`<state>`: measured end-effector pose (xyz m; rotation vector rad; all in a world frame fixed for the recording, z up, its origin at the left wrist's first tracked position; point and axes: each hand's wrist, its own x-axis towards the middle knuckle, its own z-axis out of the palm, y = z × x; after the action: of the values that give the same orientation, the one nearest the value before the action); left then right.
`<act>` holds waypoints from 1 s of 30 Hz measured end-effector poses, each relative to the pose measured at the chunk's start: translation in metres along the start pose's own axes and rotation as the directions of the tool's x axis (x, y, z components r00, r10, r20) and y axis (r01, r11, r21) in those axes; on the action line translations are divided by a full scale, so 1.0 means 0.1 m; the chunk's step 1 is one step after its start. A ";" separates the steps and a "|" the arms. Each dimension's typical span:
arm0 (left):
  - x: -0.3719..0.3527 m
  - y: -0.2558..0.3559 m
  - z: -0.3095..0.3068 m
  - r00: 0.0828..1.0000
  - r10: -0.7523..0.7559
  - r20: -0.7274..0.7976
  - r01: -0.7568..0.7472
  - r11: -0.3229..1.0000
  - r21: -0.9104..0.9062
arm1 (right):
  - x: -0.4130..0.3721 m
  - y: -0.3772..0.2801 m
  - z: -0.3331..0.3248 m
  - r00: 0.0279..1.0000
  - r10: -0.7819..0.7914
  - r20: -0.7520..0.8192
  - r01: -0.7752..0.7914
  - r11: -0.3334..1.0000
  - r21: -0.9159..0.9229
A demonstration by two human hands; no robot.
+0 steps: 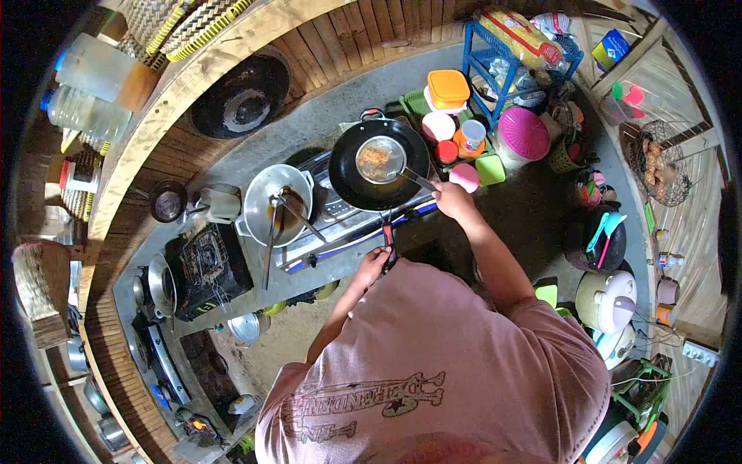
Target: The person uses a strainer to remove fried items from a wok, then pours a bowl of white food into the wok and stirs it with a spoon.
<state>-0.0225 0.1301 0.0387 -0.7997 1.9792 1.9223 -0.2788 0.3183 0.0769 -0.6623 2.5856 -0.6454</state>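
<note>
My right hand (pixel 454 201) is closed round the handle of a round mesh strainer (pixel 396 172), which is over the black frying pan (pixel 345 185). Golden-brown bits of food (pixel 374 161) lie in the strainer's bowl. At the near side of the pan, my left hand (pixel 375 264) grips the pan's black and red handle (pixel 389 238). The pan rests on a silver gas stove (pixel 332 205). Left of it stands an aluminium pot (pixel 263 185) with dark liquid and several long-handled utensils leaning in it.
Lidded tubs, among them an orange one (pixel 448 89), and a pink-lidded bucket (pixel 523 135) crowd the counter to the right. Behind them is a blue rack (pixel 502 97). A blackened grill stove (pixel 207 267) stands at left, and a large dark wok (pixel 243 97) hangs on the wall.
</note>
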 end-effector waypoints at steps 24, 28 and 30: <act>0.13 -0.08 -0.13 1.000 0.000 0.015 0.000 1.000 -0.021 | -0.04 -0.15 -0.56 0.993 -0.045 -0.105 0.062 0.983 0.170; 0.16 -0.14 -0.09 0.999 0.044 -0.013 -0.045 0.989 -0.137 | -0.25 -0.51 -0.95 0.978 -0.090 -0.189 0.128 0.972 0.198; 0.17 -0.13 -0.10 0.998 0.059 -0.017 -0.060 0.996 -0.070 | -0.29 -0.57 -1.00 0.987 -0.079 -0.140 0.109 0.968 0.227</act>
<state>-0.0272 0.1174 0.0193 -0.7838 1.9747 2.0357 -0.2829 0.3222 0.1953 -0.6881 2.5493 -1.0380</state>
